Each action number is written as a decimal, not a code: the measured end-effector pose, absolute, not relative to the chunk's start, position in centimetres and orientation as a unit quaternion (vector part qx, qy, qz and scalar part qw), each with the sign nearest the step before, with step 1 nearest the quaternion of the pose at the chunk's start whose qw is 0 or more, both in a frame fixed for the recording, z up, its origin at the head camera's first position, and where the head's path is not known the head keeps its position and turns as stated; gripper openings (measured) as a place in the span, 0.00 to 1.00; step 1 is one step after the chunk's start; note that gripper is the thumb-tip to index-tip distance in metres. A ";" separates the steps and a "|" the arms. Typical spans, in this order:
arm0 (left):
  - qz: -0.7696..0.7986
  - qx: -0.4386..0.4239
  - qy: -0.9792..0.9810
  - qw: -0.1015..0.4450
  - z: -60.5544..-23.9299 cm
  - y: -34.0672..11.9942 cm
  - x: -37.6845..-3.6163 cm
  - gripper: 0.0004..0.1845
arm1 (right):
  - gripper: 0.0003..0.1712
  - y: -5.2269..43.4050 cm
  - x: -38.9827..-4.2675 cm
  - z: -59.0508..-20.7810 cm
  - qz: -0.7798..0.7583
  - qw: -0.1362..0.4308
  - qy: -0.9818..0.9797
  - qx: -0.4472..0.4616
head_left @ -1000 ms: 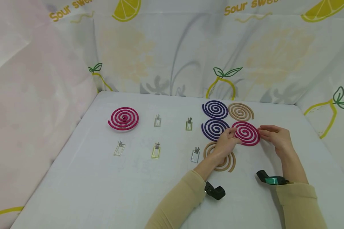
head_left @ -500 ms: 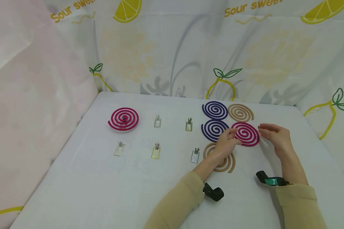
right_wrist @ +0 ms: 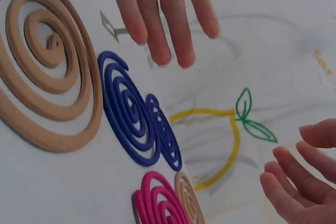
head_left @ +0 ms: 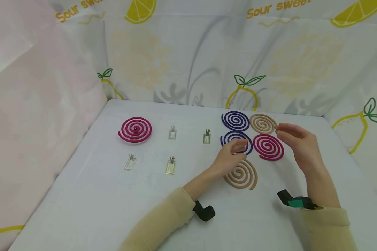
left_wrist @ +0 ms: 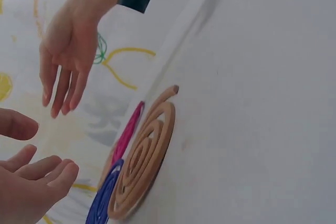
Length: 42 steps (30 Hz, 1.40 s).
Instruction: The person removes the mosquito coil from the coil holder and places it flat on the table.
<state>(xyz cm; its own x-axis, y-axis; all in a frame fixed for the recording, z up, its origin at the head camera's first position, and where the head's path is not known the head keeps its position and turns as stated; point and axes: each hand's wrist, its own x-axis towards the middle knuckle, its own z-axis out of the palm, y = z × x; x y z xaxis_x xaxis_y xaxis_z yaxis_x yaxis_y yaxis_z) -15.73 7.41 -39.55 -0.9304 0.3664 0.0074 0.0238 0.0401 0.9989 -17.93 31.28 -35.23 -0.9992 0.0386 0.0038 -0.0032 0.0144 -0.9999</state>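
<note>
Head view: both hands have lifted off the magenta spiral mosquito coil (head_left: 268,147), left hand (head_left: 229,157) and right hand (head_left: 296,144) now loosely spread, empty, coil released flat on white worktop (head_left: 113,202).

Above my desk, the lemon-printed backdrop cloth (head_left: 207,52) reads "Sour swee" in yellow letters at its top edge, twice, both cut off.

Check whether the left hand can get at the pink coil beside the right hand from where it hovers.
Probably yes: the left hand hovers open beside the pink coil, nothing lies on it, and the right hand is raised clear.
</note>
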 end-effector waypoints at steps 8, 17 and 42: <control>0.686 0.207 0.684 0.132 -38.6 0.0 -13.7 0.25 | 0.22 26.0 -16.1 -34.1 0.702 -0.021 -0.711 0.046; 0.692 0.152 0.702 0.075 -37.2 -10.2 -12.7 0.25 | 0.24 18.9 -15.0 -34.5 0.713 -0.092 -0.692 0.068; 0.673 -0.041 0.724 -0.145 -40.1 -25.8 -15.6 0.21 | 0.25 -1.1 -18.8 -36.2 0.798 -0.083 -0.597 -0.016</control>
<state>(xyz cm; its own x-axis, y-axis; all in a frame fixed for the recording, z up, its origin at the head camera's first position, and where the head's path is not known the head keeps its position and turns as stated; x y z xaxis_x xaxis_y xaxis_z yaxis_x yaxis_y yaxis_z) -15.56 -25.84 -40.11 -0.9544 -0.2553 0.1545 0.1351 0.0918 0.9866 -18.84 -1.10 -36.21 -0.9857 -0.1139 -0.1241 0.1512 -0.2730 -0.9501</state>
